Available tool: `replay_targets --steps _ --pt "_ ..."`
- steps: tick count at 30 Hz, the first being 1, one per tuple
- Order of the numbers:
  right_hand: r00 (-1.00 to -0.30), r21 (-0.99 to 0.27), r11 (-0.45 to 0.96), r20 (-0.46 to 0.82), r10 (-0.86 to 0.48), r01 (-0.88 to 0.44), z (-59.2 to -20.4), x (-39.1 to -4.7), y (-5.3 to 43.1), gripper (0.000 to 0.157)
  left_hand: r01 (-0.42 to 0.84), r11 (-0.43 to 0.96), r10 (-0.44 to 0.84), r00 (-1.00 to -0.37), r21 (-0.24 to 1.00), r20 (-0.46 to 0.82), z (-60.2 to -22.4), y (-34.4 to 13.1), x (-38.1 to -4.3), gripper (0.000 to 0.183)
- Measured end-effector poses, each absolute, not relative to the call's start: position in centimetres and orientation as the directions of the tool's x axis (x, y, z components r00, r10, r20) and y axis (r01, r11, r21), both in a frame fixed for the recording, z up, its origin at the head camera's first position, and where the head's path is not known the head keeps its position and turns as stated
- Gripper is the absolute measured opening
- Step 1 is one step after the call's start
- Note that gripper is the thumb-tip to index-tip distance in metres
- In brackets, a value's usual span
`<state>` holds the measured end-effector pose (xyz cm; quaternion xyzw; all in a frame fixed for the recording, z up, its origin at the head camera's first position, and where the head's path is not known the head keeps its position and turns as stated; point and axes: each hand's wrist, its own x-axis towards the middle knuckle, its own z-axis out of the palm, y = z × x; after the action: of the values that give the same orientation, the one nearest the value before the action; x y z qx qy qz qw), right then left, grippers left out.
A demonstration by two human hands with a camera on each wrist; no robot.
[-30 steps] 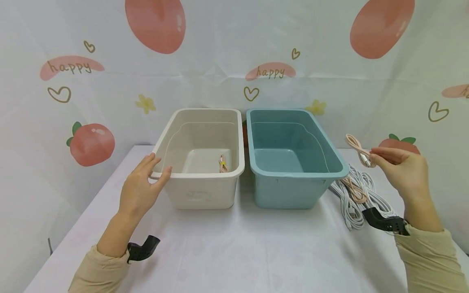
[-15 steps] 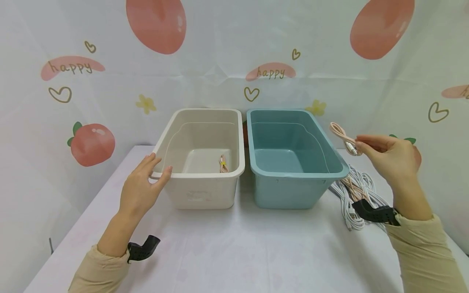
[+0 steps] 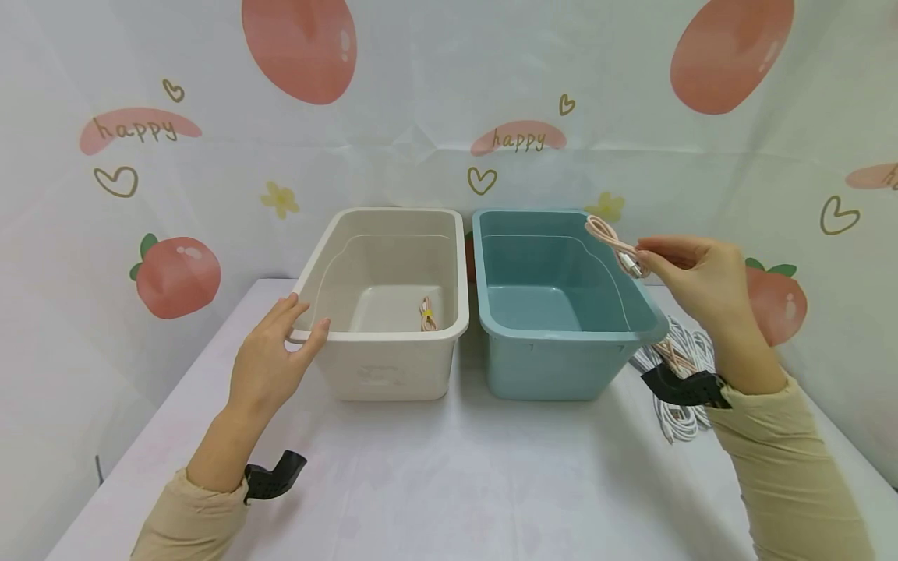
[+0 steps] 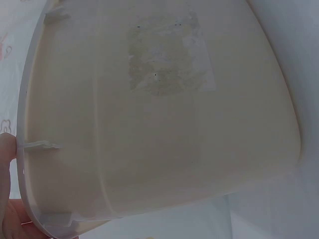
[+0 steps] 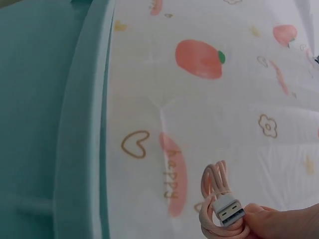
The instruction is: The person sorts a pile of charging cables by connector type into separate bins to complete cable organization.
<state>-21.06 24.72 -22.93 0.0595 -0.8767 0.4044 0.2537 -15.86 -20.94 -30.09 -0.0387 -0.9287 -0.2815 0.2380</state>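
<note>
In the head view, my right hand (image 3: 698, 276) pinches a coiled pale pink USB cable (image 3: 605, 231) above the right rim of a blue-green plastic bin (image 3: 570, 366). The cable's white USB plug (image 5: 228, 208) shows beside my thumb in the right wrist view. My left hand (image 3: 270, 362) rests on the near left corner of a beige plastic bin (image 3: 393, 370), its fingers spread along the rim. Inside that bin lies a small pinkish coiled cable with a yellow tie (image 3: 427, 313). No cable shows in the visible part of the blue-green bin.
A pile of white coiled cables (image 3: 677, 421), with a pinkish one among them, lies right of the blue-green bin, partly hidden by my right forearm. Both bins stand side by side on a white-covered table (image 3: 484, 475). A printed cloth (image 3: 414, 93) hangs behind.
My right hand has carried the pink cable left and slightly up, from above the cable pile to over the blue-green bin's right rim. The left hand and both bins have stayed put.
</note>
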Motion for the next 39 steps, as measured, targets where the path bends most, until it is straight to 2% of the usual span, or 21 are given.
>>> replay_targets --steps 7,14,21,39 --pt "-0.842 -0.635 0.666 0.539 0.019 -0.392 -22.1 -21.9 22.4 0.03 0.202 0.841 -0.062 -0.886 0.502 0.46 -30.1 -20.9 -15.8 0.054" --pt "-0.853 -0.665 0.608 0.521 -0.037 -0.433 -21.5 -22.6 20.2 0.03 0.202 0.842 -0.063 -0.884 0.5 0.463 -30.1 -20.9 -15.9 0.054" --pt "-0.84 -0.644 0.597 0.534 -0.098 -0.479 -21.1 -23.5 18.1 0.025 0.208 0.84 -0.059 -0.883 0.502 0.465 -30.2 -21.0 -15.9 0.054" --pt "-0.846 -0.64 0.568 0.48 -0.231 -0.518 -20.6 -25.7 12.6 0.022 0.204 0.843 -0.064 -0.881 0.499 0.469 -30.3 -21.0 -15.9 0.053"
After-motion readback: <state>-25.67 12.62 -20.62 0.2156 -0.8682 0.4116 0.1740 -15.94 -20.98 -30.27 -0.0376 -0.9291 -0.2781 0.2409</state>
